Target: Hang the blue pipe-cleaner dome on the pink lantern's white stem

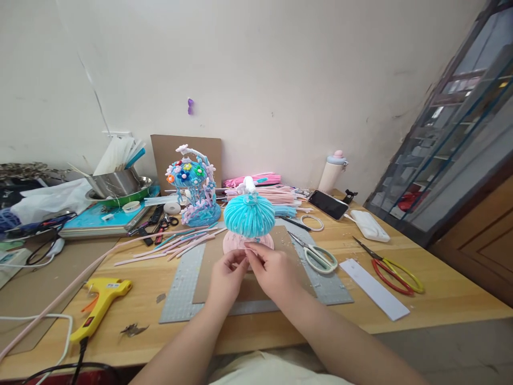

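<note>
My left hand (pixel 231 272) and my right hand (pixel 273 267) meet at the fingertips, both pinched closed. Whatever lies between the fingers is too small to make out. Just behind them stands a craft lamp shape with a turquoise pleated pipe-cleaner dome (pixel 249 215), a white piece (pixel 249 184) on top and a round pale pink base (pixel 236 241). My fingers cover part of the base's front edge; whether they touch it I cannot tell. The piece rests on a brown cardboard sheet (pixel 212 278) over a grey cutting mat (pixel 176 302).
A flower-covered blue pipe-cleaner lamp (pixel 194 182) stands back left. Pipe cleaners (pixel 176 243) lie loose at left, with bundles (pixel 276 193) behind. A yellow glue gun (pixel 102 305) lies front left. Pale-handled scissors (pixel 318 256), red-and-yellow scissors (pixel 393 272), a white strip (pixel 374 289) and a phone (pixel 328 205) lie right.
</note>
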The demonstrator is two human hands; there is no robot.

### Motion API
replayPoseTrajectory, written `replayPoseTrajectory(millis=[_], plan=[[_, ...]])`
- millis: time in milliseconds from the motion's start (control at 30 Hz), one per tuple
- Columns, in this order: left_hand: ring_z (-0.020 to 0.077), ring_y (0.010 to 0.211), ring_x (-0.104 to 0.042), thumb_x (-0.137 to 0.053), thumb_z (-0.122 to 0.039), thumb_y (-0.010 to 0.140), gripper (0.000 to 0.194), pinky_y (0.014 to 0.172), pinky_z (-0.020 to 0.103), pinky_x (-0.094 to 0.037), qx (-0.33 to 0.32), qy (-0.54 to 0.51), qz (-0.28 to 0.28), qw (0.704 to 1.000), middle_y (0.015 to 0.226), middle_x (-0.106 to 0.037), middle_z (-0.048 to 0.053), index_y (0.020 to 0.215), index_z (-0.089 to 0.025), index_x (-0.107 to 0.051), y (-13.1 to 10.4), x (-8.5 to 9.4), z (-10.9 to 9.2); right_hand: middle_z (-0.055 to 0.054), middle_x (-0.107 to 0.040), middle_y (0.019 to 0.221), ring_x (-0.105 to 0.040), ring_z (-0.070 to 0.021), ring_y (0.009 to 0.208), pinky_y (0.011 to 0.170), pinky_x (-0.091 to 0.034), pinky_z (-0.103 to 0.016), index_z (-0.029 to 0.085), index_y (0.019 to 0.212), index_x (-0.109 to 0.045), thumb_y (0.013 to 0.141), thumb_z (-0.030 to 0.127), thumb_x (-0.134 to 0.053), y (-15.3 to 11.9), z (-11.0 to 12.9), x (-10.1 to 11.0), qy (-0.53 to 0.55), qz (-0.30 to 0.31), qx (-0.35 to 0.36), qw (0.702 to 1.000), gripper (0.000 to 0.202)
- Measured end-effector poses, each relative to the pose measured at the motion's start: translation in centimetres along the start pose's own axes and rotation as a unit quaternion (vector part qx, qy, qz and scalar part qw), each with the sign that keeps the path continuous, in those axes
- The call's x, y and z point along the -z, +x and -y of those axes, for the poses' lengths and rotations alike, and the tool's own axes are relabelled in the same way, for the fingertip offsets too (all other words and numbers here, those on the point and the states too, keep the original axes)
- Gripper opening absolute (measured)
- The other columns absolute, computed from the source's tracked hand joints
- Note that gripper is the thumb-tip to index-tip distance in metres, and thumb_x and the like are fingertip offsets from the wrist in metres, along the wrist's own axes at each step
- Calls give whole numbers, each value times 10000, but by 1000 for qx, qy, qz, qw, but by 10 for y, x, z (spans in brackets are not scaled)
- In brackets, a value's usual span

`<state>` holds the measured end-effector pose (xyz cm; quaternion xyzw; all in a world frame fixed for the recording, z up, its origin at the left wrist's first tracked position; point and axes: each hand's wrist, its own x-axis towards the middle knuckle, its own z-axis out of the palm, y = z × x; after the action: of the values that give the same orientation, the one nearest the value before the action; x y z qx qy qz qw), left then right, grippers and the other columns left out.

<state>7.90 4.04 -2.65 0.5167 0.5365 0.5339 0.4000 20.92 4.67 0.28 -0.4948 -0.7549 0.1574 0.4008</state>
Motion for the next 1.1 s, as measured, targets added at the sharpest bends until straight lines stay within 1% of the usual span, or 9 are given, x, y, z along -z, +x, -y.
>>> replayPoseTrajectory(millis=[100,200,367,433,567,667,733,933,1100], plan=[[189,724,-633,-609,-381,745,319,658,276,-472,0,-24,15,1000,815,-730,69,933,-141,-700,2,1,3,-54,-771,881,-706,-241,733,590,-440,-303,297,1131,-679,891,351,-470,7,7,-1,-89,31,-10,995,322],[195,746,-641,-594,-382,744,304,668,270,-472,0,-28,7,1000,780,-733,54,888,-143,-714,1,2,4,-56,-768,902,-704,-235,757,597,-425,-294,292,1110,-685,893,339,-471,11,14,-2,-108,44,-5,993,309],[158,603,-575,-597,-301,691,190,582,247,-412,-7,2,-27,1000,607,-670,-2,702,-156,-719,-4,6,-2,-56,-765,861,-682,-219,756,586,-376,-282,272,1028,-703,883,333,-494,13,19,-7,-126,61,2,990,261],[148,567,-544,-605,-277,672,162,565,247,-396,-10,17,-38,999,581,-655,-14,679,-167,-724,-7,7,-4,-46,-760,818,-670,-206,732,568,-346,-274,270,957,-711,884,335,-497,13,19,-9,-133,67,4,989,235],[167,608,-587,-624,-338,708,218,604,268,-437,-10,24,-53,998,684,-716,15,796,-179,-746,-8,12,-3,-45,-736,724,-632,-184,644,528,-263,-274,248,842,-698,896,329,-479,13,19,-7,-152,65,0,986,239],[188,681,-615,-631,-412,731,282,659,288,-457,-11,26,-86,996,766,-733,48,835,-168,-728,-7,15,1,-52,-729,715,-613,-179,614,516,-212,-282,238,812,-687,897,338,-477,13,18,-6,-163,63,0,985,247],[191,716,-612,-632,-427,738,292,688,294,-455,-18,31,-105,994,808,-731,55,846,-169,-718,-6,17,2,-52,-729,709,-609,-178,606,512,-194,-287,237,791,-682,897,331,-476,13,17,-6,-164,68,7,984,250],[187,741,-581,-635,-401,749,242,730,306,-450,-50,64,-120,989,815,-698,42,844,-192,-714,-5,22,1,-54,-732,721,-619,-190,615,515,-196,-293,245,800,-680,911,348,-452,13,16,-6,-159,58,13,986,274],[193,792,-581,-652,-359,746,175,787,318,-439,-74,102,-105,987,835,-700,28,839,-231,-727,-7,28,2,-73,-732,705,-626,-206,603,514,-214,-296,249,839,-702,904,372,-462,14,17,-1,-153,41,-3,987,278]])
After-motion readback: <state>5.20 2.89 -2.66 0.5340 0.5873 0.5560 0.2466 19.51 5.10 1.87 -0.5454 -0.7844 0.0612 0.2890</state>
